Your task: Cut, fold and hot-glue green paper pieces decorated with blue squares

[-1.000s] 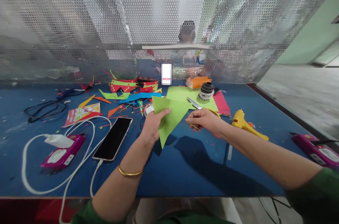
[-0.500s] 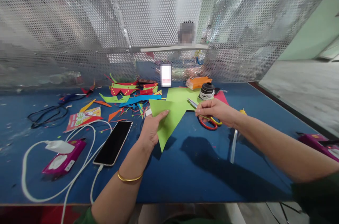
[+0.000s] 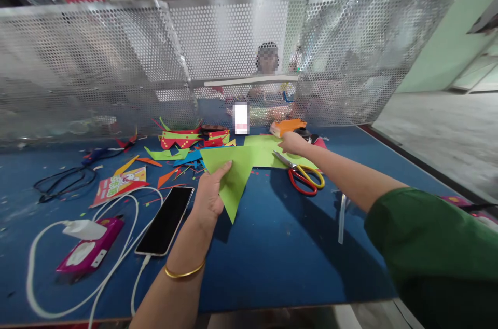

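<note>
My left hand (image 3: 211, 189) pinches a triangular piece of green paper (image 3: 235, 176) between thumb and fingers, its point hanging down over the table. Further back lies a larger green paper sheet (image 3: 261, 152). Over that sheet, beside an orange packet (image 3: 290, 127), reaches my right hand (image 3: 293, 143). Its fingertips are small and partly hidden, so whether they grip anything does not show. Scissors (image 3: 299, 169) with one red and one yellow handle loop rest under my right forearm, blades apart a little and lying over the sheet's edge.
On the left are a phone (image 3: 166, 221) with white cable, a purple power strip (image 3: 91, 246) and scattered coloured paper scraps (image 3: 169, 177). Red and green paper masks (image 3: 181, 138) lie at the back. A perforated metal screen (image 3: 233, 33) closes the far side. A glue stick (image 3: 342, 219) lies right.
My right hand has let go of the scissors and moved forward to the back of the green sheet. My left hand has shifted slightly left with the green triangle.
</note>
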Motion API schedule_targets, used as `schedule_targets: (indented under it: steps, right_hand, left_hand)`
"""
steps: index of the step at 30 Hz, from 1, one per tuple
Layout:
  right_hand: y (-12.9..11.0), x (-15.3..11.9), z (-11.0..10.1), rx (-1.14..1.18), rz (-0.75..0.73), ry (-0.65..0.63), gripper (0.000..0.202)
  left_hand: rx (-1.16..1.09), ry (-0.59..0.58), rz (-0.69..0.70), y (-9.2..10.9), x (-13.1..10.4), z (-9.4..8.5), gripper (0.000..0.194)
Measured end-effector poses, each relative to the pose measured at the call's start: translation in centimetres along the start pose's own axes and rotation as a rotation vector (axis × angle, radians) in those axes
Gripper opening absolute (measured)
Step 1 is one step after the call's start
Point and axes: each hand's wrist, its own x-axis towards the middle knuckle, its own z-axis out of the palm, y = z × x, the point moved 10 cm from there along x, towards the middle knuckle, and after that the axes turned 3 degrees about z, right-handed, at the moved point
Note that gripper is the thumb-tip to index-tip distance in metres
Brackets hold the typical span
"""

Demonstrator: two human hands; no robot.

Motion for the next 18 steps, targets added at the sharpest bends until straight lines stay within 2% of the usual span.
schedule_targets:
  steps: [2, 5, 9, 14, 18]
  right_hand:
    - [1.1, -1.0, 0.2, -0.166, -0.018, -0.010, 0.038]
    - [3.7, -3.6, 1.7, -0.368, -0.016, -0.086, 0.037]
    - [6.3, -6.1, 3.9, -0.512, 0.028, -0.142, 0.038]
    - [6.5, -6.2, 5.2, -0.516, 0.063, -0.120, 0.040]
    - [6.0, -6.0, 3.5, -0.454, 0.071, -0.032, 0.038]
  left_hand:
    - [-0.013, 0.003, -0.012, 0.0, 0.1, -0.1, 0.036]
    - [-0.030, 0.005, -0.011, 0.1, 0.2, -0.2, 0.040]
    - [-0.034, 0.003, 0.022, 0.4, 0.0, 0.0, 0.044]
    - [-0.017, -0.004, 0.020, 0.0, -0.2, 0.1, 0.046]
    - [-0.010, -0.034, 0.024, 0.0, -0.2, 0.2, 0.037]
